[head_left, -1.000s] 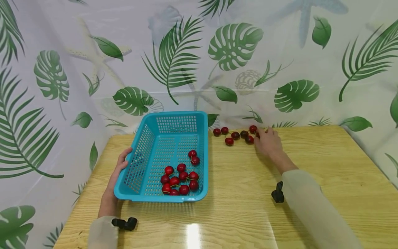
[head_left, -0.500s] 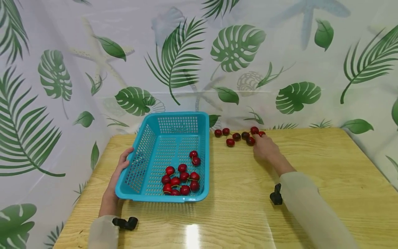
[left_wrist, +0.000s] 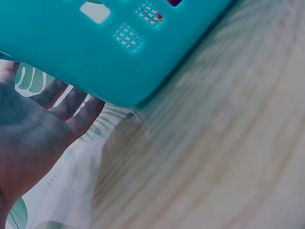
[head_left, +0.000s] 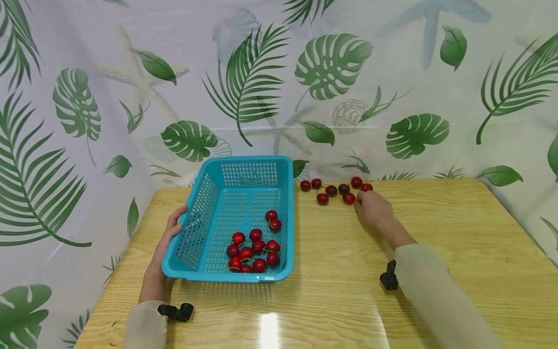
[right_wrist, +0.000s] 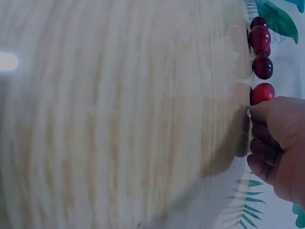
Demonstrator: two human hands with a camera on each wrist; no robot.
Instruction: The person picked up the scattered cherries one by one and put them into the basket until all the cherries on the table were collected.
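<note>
My left hand [head_left: 165, 237] holds the left rim of a blue perforated plastic basket [head_left: 285, 194]. In the left wrist view, several fingers [left_wrist: 71, 102] reach under the rim along the outer wall. Red cherries [head_left: 246, 253] with green stems lie in the basket's near right part. Right of it, more cherries [head_left: 322, 198] form a loose cluster on the table. My right hand [head_left: 375, 209] is at the cluster's right end, fingers curled, with thumb and index pinching close beside a bright red cherry [right_wrist: 262, 93], apparently at its stem. The fingertips are partly hidden in the head view.
The wooden table [head_left: 331, 300] ends at the back against a white leaf-patterned cloth [head_left: 270, 72], which also hangs along the left side. One more cherry [head_left: 366, 187] lies just behind my right hand.
My right hand has drawn slightly back toward me from the rearmost cherries to a nearer one, which has turned and shifted a little. The left hand and basket stay put.
</note>
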